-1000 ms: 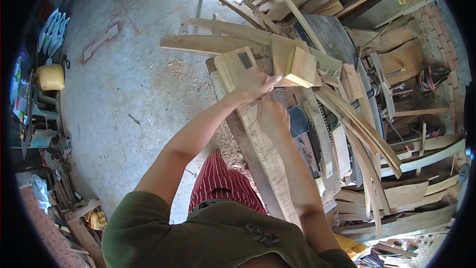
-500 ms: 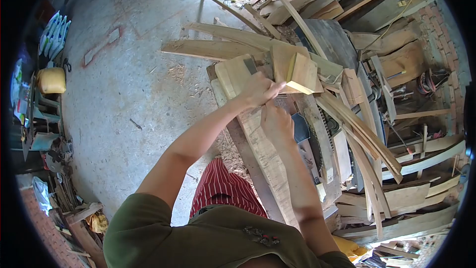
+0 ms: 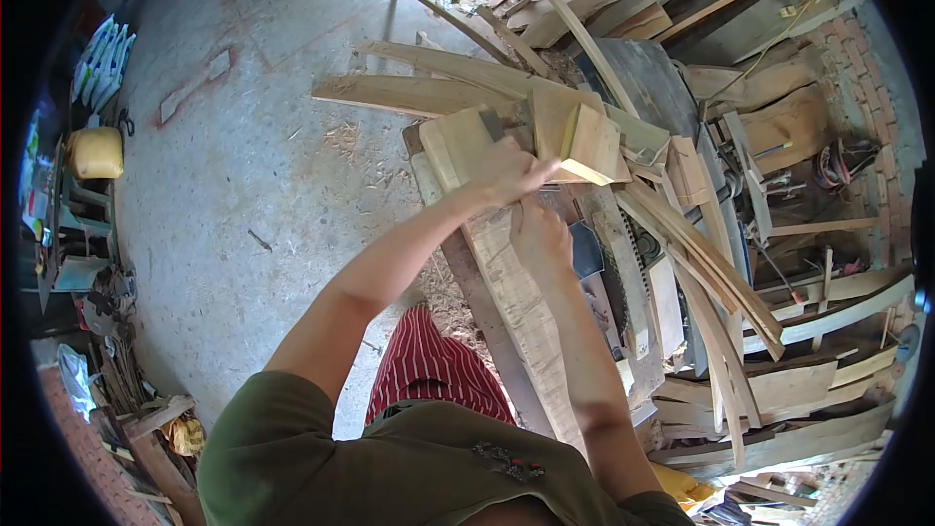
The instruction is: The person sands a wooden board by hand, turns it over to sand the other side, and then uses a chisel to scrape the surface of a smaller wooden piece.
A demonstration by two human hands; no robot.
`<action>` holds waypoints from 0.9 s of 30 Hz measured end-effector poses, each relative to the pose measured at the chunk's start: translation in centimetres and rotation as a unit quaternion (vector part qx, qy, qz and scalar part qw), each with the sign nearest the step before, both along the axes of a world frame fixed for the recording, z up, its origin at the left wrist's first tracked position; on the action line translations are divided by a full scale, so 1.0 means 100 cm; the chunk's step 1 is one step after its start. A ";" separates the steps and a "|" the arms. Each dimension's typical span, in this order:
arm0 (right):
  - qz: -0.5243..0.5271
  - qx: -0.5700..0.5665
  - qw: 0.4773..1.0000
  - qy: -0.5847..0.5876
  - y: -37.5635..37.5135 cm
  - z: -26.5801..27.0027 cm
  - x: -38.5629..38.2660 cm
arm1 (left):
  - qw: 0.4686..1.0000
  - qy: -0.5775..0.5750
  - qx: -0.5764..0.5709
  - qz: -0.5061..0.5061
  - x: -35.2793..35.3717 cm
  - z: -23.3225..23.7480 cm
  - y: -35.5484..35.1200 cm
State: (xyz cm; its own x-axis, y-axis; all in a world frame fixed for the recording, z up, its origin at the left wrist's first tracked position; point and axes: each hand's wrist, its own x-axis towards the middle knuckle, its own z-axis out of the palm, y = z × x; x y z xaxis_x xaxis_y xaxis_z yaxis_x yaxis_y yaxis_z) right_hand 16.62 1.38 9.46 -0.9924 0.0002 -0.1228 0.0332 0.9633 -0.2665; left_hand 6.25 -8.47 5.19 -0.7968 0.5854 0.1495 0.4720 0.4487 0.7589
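wooden plank (image 3: 508, 278) beneath left hand (image 3: 508, 173) and right hand (image 3: 542, 237), both curled shut, anything held hidden; best worked with even pressure.

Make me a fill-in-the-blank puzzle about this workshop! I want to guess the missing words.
The left hand and right hand are close to a plank made of ____.
The trousers are red with white ____.
The shirt is dark ____.
The jerrycan by the wall is ____.

Missing words: wood; stripes; green; yellow.
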 end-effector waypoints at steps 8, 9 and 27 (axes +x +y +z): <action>-0.010 -0.037 0.999 -0.005 0.014 0.019 0.083 | 0.998 0.041 0.002 -0.041 0.076 0.005 0.010; -0.007 -0.024 0.999 -0.033 0.009 0.021 0.064 | 0.998 0.023 -0.062 -0.020 0.064 0.007 0.009; 0.017 -0.013 0.999 -0.043 -0.025 0.019 -0.014 | 0.996 0.051 0.067 0.017 -0.002 -0.004 -0.020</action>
State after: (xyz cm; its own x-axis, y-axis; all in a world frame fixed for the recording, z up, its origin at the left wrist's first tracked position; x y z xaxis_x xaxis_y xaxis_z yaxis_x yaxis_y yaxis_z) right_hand 15.18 -1.10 11.35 -0.9776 -0.0378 -0.2069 0.0240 0.9573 -0.2882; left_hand 6.06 -10.50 4.76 -0.7930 0.5275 0.3048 0.5353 0.3643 0.7621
